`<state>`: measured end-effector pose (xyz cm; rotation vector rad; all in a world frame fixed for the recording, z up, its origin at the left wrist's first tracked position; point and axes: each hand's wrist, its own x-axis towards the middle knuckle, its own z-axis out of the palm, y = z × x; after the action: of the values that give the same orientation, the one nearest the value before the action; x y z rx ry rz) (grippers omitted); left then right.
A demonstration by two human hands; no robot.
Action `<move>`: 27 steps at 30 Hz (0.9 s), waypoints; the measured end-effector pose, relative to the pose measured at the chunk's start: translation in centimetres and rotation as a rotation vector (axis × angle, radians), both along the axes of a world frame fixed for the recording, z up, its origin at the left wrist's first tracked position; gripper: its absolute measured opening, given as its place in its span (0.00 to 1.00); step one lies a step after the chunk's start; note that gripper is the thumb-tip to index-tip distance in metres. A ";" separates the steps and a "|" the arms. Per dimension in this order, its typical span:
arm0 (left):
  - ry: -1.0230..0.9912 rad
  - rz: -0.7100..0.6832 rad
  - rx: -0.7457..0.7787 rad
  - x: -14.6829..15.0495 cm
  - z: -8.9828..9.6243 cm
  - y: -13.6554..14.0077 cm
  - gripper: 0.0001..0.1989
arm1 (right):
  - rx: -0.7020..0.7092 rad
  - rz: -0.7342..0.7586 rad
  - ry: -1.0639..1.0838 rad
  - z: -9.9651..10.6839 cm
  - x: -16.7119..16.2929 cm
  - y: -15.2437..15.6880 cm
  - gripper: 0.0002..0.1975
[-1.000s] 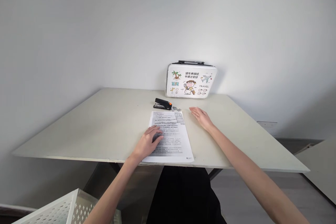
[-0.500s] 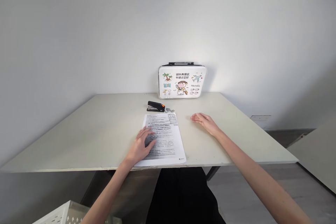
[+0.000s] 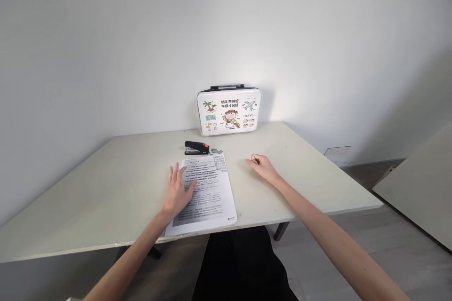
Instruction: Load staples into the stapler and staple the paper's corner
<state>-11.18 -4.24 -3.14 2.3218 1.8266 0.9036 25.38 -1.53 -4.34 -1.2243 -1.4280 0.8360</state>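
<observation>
Printed paper [image 3: 208, 197] lies near the front edge of the table; I cannot tell whether it is one sheet or a stack. My left hand [image 3: 178, 195] is open over its left side, fingers spread. To the right of the paper, my right hand [image 3: 263, 168] rests at the table with its fingers curled in and nothing visible in them. A black stapler [image 3: 197, 147] with an orange part lies just beyond the paper's top edge. Beside it are several small grey strips of staples [image 3: 216, 151].
A white case [image 3: 229, 110] with cartoon prints and a black handle stands against the wall at the back of the table [image 3: 116, 183]. A wall socket plate [image 3: 338, 150] is at the right, and a pale panel [image 3: 420, 188] stands beyond the table's right side.
My right hand's fingers have gone from stretched out to curled in. My left hand's fingers have spread near the paper's left edge. The view has shifted, so the scene sits further left.
</observation>
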 end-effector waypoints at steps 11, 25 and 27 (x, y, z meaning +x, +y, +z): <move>0.641 -0.100 0.040 4.2 6.3 15.1 0.27 | 0.051 -0.101 -0.058 -0.3 0.3 0.5 0.25; 0.647 -0.105 0.152 0.9 8.9 12.2 0.13 | 0.029 -0.082 -0.008 0.2 0.0 0.4 0.25; 0.638 -0.144 0.197 1.5 9.5 10.9 0.15 | 0.023 -0.078 0.019 0.2 0.0 0.4 0.26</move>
<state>-9.64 6.62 6.32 3.0815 1.7669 0.3496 25.35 -1.08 -4.13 -1.2431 -1.3626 0.7740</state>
